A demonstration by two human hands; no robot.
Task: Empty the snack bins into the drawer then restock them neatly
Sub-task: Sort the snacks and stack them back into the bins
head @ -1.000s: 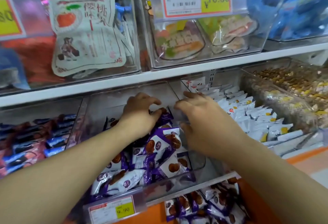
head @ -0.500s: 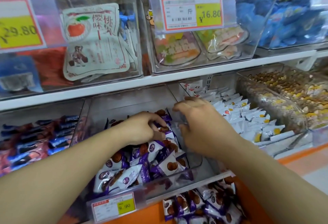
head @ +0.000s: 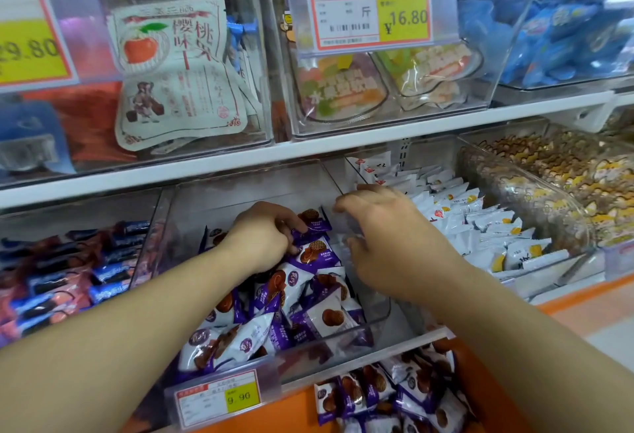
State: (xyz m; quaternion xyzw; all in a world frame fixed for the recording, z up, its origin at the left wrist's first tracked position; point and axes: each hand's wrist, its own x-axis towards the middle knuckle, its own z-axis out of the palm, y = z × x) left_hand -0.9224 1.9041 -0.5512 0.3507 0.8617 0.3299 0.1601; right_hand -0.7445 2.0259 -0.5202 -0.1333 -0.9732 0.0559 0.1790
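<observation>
A clear snack bin (head: pixel 377 321) on the lower shelf holds several purple-and-white cookie packets (head: pixel 308 295). My left hand (head: pixel 264 237) reaches into the back of the bin, its fingers curled round a purple packet (head: pixel 314 227). My right hand (head: pixel 387 240) is at the bin's right wall, with fingers curled over the clear rim and the thumb inside. Under the shelf an open orange drawer (head: pixel 295 408) holds more of the same packets (head: pixel 394 398).
A bin of white packets (head: pixel 480 227) is on the right, then a bin of nut snacks (head: pixel 555 185). Blue and red bars (head: pixel 68 281) fill the left bin. Upper-shelf bins overhang closely, with price tags (head: pixel 368 9). A 9.90 tag (head: pixel 219 398) hangs on the bin front.
My left hand has drawn back a little from the bin's rear and closed its fingers on a purple packet. My right hand has stayed at the bin's right wall.
</observation>
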